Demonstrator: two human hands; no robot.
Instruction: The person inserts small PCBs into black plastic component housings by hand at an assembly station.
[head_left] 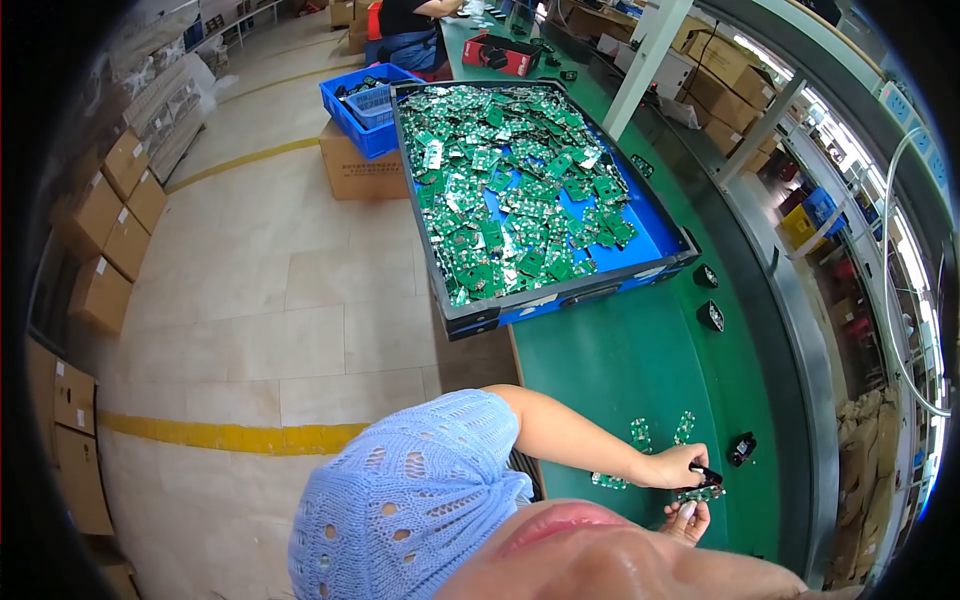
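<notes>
The big black-rimmed tray (475, 322) heaped with green circuit boards (530, 215) stands on the green bench (600, 365); both hands work on its near side, well apart from it. The left hand (672, 468) has its fingers bent together and clamped on a black casing (709, 476) – how the far fingertips sit, I cannot tell. Just farther from the tray, the right hand (690, 522) pinches a held circuit board (700, 493) between thumb and fingers, close up against the casing; whether the two parts are joined is too small to tell. Three loose boards (640, 432) lie on the tray's near side – between it and the hands or just beside them – and a black housing (741, 449) rests near them.
</notes>
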